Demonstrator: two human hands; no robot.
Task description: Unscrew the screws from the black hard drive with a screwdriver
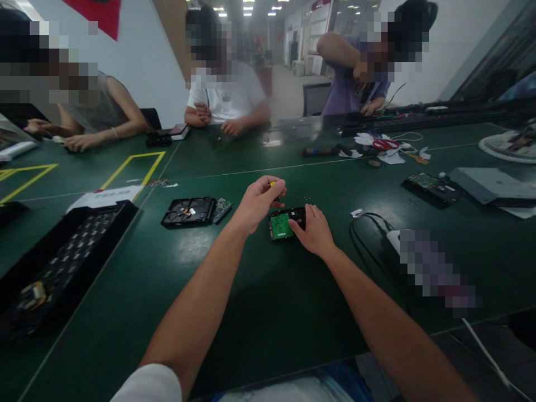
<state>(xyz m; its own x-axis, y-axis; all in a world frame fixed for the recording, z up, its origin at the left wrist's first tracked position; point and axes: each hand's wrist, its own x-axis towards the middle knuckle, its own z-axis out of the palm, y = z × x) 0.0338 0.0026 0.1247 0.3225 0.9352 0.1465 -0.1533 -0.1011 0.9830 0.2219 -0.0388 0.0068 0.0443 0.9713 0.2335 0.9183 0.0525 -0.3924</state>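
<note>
A hard drive with a green circuit board (281,226) lies on the green table in front of me. My left hand (260,202) is closed around a small tool with a yellow handle (273,183), above the drive's upper left edge; the tool's lower part is hard to make out. My right hand (314,230) rests on the black right side of the drive, thumb and fingers gripping its edges. Several tiny bits, perhaps screws (307,199), lie just beyond the drive. Left of my left hand are an opened black drive casing (189,212) and a loose circuit board (221,210).
A long black tray (69,257) stands at the left. To the right are a cable (368,215), another drive (433,187), a grey metal box (492,186) and a white fan (508,146). Three people sit across the table (234,162).
</note>
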